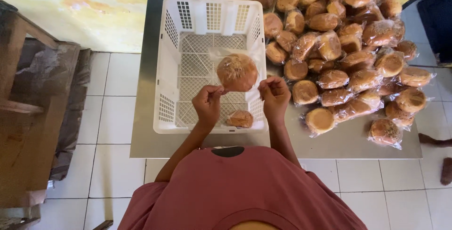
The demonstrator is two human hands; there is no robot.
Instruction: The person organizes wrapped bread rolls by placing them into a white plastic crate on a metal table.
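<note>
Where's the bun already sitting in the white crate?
In the head view, the lone wrapped bun lies on the white crate's floor at its near edge, between the person's wrists, below the bun they hold.

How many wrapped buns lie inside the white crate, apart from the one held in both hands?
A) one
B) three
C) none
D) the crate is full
A: a single bun lies in the crate, at its near edge; the held bun is above it.

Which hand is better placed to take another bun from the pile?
Probably the right hand. It is beside the pile on the table, while the left hand is over the crate. Both now hold one wrapped bun.
</note>
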